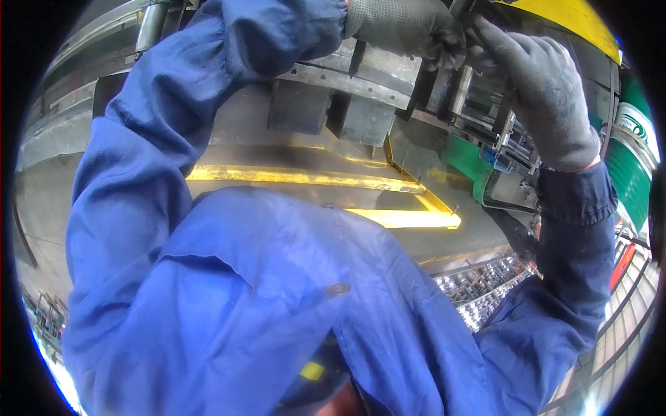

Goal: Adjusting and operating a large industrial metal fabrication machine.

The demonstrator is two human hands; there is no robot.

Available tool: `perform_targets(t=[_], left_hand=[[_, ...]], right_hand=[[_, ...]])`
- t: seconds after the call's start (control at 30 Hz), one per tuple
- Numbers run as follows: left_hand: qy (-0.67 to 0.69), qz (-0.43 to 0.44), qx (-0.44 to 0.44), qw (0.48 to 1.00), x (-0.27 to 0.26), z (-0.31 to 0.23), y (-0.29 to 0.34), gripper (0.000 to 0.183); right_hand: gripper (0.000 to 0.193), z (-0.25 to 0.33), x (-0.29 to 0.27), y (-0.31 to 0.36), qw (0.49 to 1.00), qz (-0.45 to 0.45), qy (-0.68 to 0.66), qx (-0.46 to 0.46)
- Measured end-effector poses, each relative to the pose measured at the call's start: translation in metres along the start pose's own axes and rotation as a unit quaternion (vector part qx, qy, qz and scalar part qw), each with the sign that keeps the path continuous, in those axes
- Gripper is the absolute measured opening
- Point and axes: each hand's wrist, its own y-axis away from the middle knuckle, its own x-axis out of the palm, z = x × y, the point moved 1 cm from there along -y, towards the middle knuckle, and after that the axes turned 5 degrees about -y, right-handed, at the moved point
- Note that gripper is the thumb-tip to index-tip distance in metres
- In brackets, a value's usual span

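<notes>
Curled fingers form the grip of the left gloved hand (416, 29) near the top edge; whether they pinch something, one cannot tell. Below this hand lies a metal bar with holes (347, 82). More to the right appears a metal rod (461, 90). Next, the right gloved hand (548, 87) bends its fingers leftward (its grip is also unclear), beside a green cylinder (630, 184).

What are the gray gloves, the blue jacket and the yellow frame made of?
Gray gloves: probably knitted fabric, perhaps coated; a fine textured weave shows near the cuffs.

Blue jacket: woven cloth, mostly matte, judging by its soft folds and button.

Yellow frame: likely painted metal; its straight bars show scuffed, darkened patches.
</notes>
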Motion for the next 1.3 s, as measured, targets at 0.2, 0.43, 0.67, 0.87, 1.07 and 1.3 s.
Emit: perform_targets(t=[0.2, 0.43, 0.67, 0.87, 1.07, 1.3], left_hand=[[0.011, 0.001, -0.012, 1.000, -0.001, -0.014, 0.010, 0.016], [0.075, -0.039, 0.041, 0.996, 0.000, 0.017, -0.015, 0.017], [-0.078, -0.008, 0.036, 0.996, -0.001, -0.002, -0.003, 0.019], [-0.054, -0.001, 0.017, 0.998, -0.001, -0.005, -0.007, 0.021], [0.025, 0.028, -0.111, 0.993, -0.008, -0.032, 0.014, 0.021], [0.046, 0.030, 0.063, 0.997, 0.011, 0.027, -0.015, 0.018]], right_hand=[[0.030, 0.014, 0.011, 0.006, 0.985, -0.005, -0.072, 0.159], [0.023, 0.040, 0.008, -0.005, 0.788, -0.056, -0.364, 0.493], [0.034, 0.058, -0.012, -0.007, 0.604, -0.023, -0.547, 0.579], [0.030, 0.052, -0.015, -0.005, 0.667, -0.046, -0.582, 0.463], [0.026, 0.034, -0.006, -0.003, 0.821, -0.010, -0.427, 0.378], [0.019, 0.021, 0.014, -0.017, 0.903, -0.009, -0.305, 0.302]])
